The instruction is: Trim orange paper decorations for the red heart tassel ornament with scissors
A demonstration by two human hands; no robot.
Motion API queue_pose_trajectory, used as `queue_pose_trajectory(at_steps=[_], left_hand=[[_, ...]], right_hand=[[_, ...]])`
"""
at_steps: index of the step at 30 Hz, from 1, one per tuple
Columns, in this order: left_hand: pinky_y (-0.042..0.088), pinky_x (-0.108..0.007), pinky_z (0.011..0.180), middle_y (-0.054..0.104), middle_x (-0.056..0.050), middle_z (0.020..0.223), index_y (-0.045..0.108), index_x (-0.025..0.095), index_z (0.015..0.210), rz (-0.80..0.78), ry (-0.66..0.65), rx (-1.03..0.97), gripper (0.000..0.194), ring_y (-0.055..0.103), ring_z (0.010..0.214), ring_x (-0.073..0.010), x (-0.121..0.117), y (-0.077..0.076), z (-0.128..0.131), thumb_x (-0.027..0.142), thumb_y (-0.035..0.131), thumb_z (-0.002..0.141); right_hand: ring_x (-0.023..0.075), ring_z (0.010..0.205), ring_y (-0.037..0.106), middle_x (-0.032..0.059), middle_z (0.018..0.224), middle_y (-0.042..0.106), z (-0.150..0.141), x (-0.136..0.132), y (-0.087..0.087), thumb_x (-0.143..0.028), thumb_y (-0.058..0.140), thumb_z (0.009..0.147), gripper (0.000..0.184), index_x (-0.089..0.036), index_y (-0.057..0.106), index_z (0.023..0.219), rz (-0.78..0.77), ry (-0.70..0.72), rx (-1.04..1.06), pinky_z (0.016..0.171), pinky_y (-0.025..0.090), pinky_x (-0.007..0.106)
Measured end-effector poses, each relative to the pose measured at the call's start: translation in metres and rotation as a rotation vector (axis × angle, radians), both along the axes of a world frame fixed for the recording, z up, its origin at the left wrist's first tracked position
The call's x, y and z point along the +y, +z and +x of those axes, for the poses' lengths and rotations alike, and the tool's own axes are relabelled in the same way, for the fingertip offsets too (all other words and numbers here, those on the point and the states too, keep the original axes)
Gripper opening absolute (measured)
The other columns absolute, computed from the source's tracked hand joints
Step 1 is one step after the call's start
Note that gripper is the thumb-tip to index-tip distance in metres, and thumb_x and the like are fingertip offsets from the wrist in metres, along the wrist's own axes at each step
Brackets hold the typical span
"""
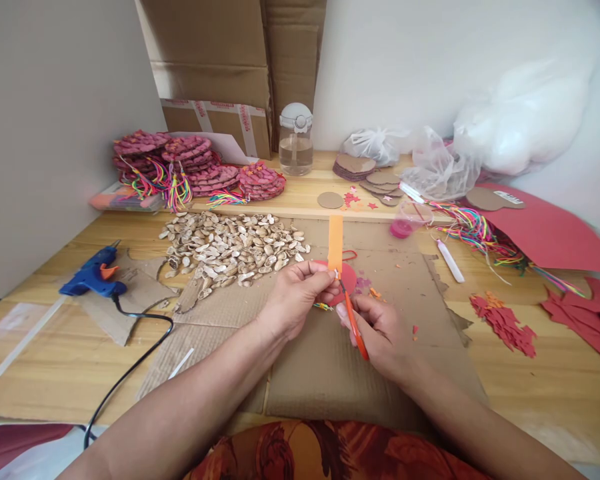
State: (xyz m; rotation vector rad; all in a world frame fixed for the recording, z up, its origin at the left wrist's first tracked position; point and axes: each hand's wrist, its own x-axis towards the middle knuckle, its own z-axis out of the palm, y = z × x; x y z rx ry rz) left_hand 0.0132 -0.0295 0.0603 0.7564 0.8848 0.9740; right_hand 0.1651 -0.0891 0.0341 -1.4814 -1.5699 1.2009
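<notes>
My left hand (pixel 305 290) pinches the lower end of an orange paper strip (pixel 335 241), which stands up away from me. Closed around the handles of orange-handled scissors (pixel 356 330), my right hand (pixel 380 327) holds the blades against the strip's lower end, close to my left fingertips. Below both hands lies a red paper disc (pixel 349 277), partly covered by my left hand. A red cord loop (pixel 349 255) shows just beyond it. Small orange paper scraps (pixel 375 293) and pinkish bits lie right of the disc on the cardboard sheet (pixel 325 380).
Peanut shells (pixel 240 250) are heaped at left, near a blue glue gun (pixel 94 275) with a black cable. Stacked pink discs (pixel 190 163) with colourful tassels and a water bottle (pixel 296 140) stand behind. At right are red paper cutouts (pixel 503 323), a pink cup (pixel 405 223) and a red sheet (pixel 550 230).
</notes>
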Motion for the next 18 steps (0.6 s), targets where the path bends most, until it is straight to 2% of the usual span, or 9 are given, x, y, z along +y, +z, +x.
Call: queue_pose_trajectory(at_steps=[8,18], left_hand=[[0.047,-0.019,0.056,0.064,-0.002,0.064,0.058,0.011,0.072,-0.012,0.023,0.009,0.02,0.058,0.054,-0.0077,-0.0003,-0.0004,0.0018,0.024,0.073,0.068],[0.047,-0.018,0.055,0.064,-0.002,0.063,0.058,0.011,0.071,-0.016,0.01,0.016,0.018,0.058,0.054,-0.0074,0.0003,-0.0015,0.0007,0.023,0.071,0.068]], right_hand=[[0.0093,0.051,0.04,-0.0039,0.056,0.044,0.0015,-0.0003,-0.0026,-0.042,0.044,0.095,0.034,-0.019,0.046,0.069,0.032,0.017,0.016,0.049,0.028,0.025],[0.009,0.051,0.039,-0.0044,0.055,0.043,0.0,-0.0009,0.0005,-0.039,0.045,0.094,0.035,-0.019,0.043,0.066,0.107,0.0,-0.068,0.05,0.029,0.024]])
